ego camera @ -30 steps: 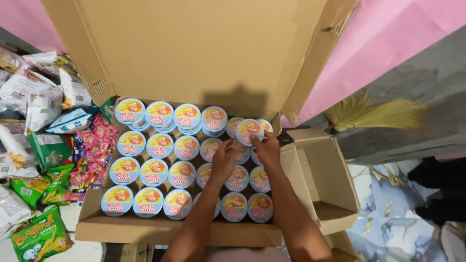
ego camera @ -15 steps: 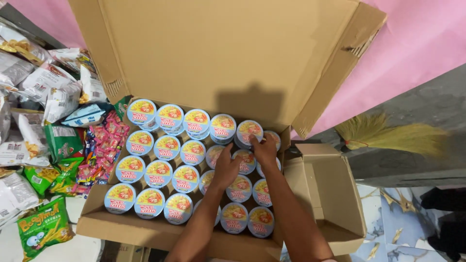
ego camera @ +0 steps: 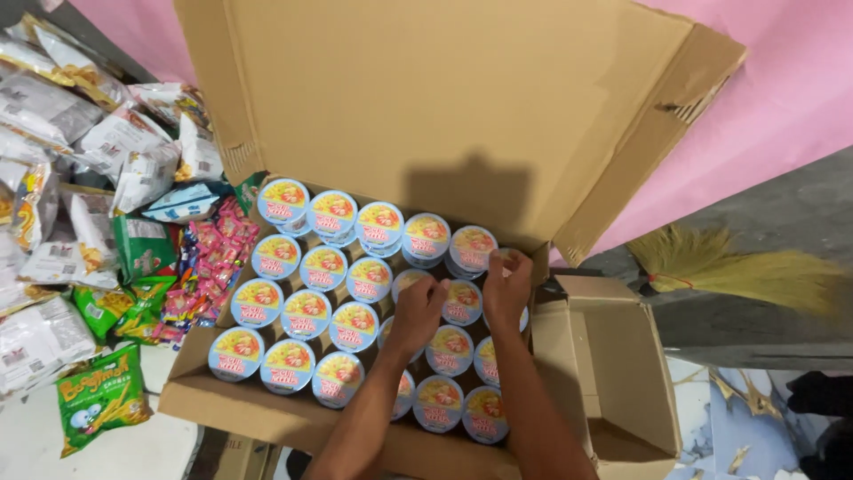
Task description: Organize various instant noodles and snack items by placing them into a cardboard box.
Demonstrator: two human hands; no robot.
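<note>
Pretty bright overall, soft even light from above and behind the camera. Casts a blocky dark shadow on the raised cardboard flap [ego camera: 444, 116], just above the cup lids [ego camera: 355, 267]. Slight glare off the shiny snack bags [ego camera: 53, 116] at left. Bit of motion blur on the broom [ego camera: 737, 271], plus some wide-angle stretch toward the corners. Sharp enough mid-frame.

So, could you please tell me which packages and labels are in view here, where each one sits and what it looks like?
Cup lids: rows filling the open cardboard box, round, light blue rims with yellow and red centres; left hand and right hand rest on them.
Green snack bag: bottom left, outside the box.
Pink sweet wrappers: heaped against the box's left side.
White and silver bags: piled upper left.
</note>
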